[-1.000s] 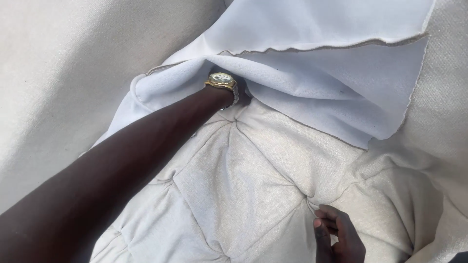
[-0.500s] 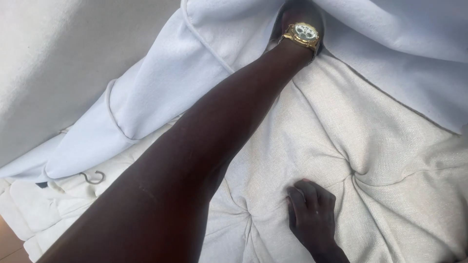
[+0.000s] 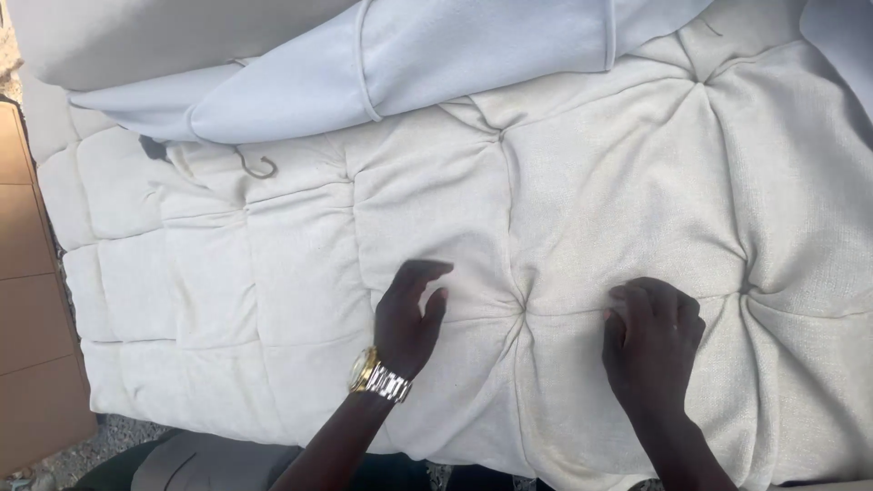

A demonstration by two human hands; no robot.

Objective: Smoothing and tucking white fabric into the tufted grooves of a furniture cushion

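We see a broad cream-coloured tufted cushion of coarse woven fabric (image 3: 582,209) filling most of the frame, its surface divided into padded squares by deep stitched dimples. Both of our hands rest on it in the lower middle of the frame. The left hand (image 3: 409,318), with a gold and silver metal wristwatch (image 3: 380,377) on its wrist, lies palm down with fingers loosely spread, grasping nothing, just left of a tuft dimple (image 3: 520,307). The right hand (image 3: 650,341) sits to the right of that dimple, fingers curled and pressing into the padding; it seems to hold nothing, though we cannot tell whether its fingertips pinch any cloth.

Across the top of the frame a pale grey-blue sheet of soft fabric with a corded hem (image 3: 382,73) is folded back off the cushion. In the upper left, a small dark metal hook (image 3: 259,165) lies on the cushion near the sheet's edge. Brown board panels (image 3: 23,273) stand along the left edge.

We judge the cushion to be soft, thick and yielding, bulky rather than heavy, and floppy if lifted. Its weave looks grippy, not slippery. The seams, the pleats around the dimples and the outer edge at lower left would give the firmest hold.
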